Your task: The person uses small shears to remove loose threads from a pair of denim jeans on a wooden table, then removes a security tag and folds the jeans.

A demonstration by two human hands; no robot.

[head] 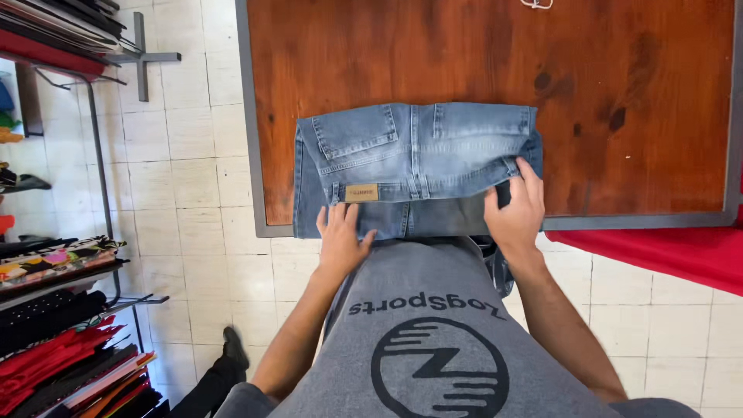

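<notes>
A pair of light blue jeans [418, 155] lies folded on the near edge of a brown wooden table [604, 93], seat side up, with a back pocket and a tan waist patch showing. Part of the denim hangs over the table's front edge. My left hand [340, 240] rests flat on that hanging denim just below the patch. My right hand [517, 209] grips the waistband at the fold's right end, fingers over the top.
The table has a grey metal rim [249, 116]. Shelves of folded clothes [54, 340] stand at the left on a white tiled floor [186, 193]. A red cloth [665, 251] lies at the right below the table. A small metal clip [536, 4] sits at the far edge.
</notes>
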